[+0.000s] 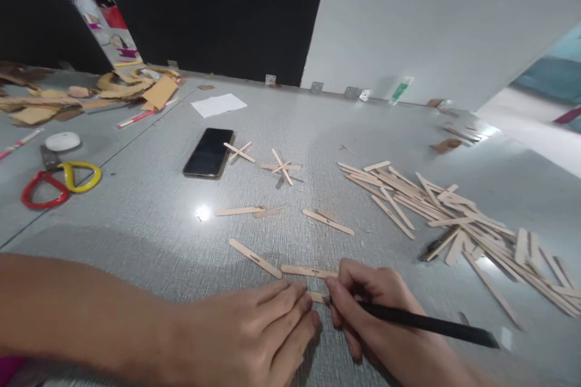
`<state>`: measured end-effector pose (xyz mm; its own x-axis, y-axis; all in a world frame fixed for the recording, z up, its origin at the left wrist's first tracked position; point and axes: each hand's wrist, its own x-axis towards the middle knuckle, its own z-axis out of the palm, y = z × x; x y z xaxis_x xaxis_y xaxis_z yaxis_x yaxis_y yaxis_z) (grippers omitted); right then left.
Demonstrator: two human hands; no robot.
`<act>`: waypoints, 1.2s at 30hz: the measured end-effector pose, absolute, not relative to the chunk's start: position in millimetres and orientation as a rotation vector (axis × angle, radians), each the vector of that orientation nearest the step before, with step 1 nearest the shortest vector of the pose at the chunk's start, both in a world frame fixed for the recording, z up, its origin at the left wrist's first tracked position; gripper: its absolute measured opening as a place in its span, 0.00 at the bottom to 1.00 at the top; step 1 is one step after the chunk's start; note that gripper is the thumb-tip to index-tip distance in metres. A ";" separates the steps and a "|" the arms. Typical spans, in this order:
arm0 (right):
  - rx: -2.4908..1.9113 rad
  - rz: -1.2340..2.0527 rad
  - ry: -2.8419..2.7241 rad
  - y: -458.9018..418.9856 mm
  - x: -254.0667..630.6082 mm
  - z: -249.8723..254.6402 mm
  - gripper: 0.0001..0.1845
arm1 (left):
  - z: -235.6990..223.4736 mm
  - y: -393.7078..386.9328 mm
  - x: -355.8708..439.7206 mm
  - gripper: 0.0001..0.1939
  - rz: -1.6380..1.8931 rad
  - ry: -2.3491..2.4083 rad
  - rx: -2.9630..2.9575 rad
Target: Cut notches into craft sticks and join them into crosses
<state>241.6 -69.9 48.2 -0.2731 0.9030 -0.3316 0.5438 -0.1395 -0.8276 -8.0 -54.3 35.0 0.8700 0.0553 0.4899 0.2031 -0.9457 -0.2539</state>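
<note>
My right hand (381,308) grips a slim black pencil (431,321), its tip touching a short visible part of a wooden craft stick (318,297) on the table. Across that stick lies my left hand (267,320), fingers stretched out flat, hiding most of it. Just beyond my fingertips is a marked craft stick (304,270), with a second marked stick (254,257) slanting off to its left. Farther back lie another marked stick (327,222) and a stick (239,211) beside a broken sliver. Two small crossed-stick pieces, a star shape (282,166) and an X shape (239,152), rest behind them.
A large pile of craft sticks (436,202) spreads over the right side. A phone (209,153) and white paper (219,105) lie at the back. Red-and-yellow-handled scissors (61,184), a white mouse-like object (62,141) and cardboard scraps (122,87) are left. Upright panels (218,12) border the table.
</note>
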 end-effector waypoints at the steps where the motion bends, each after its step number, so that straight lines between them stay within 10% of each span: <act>1: -1.623 1.376 -1.782 -70.1 242.0 47.7 0.22 | 35.2 -54.4 -7.9 0.18 -0.716 -0.202 -2.747; 36: -1.632 1.268 -1.861 -67.7 238.1 42.7 0.27 | 30.6 -53.2 -7.2 0.20 -0.663 -0.192 -2.744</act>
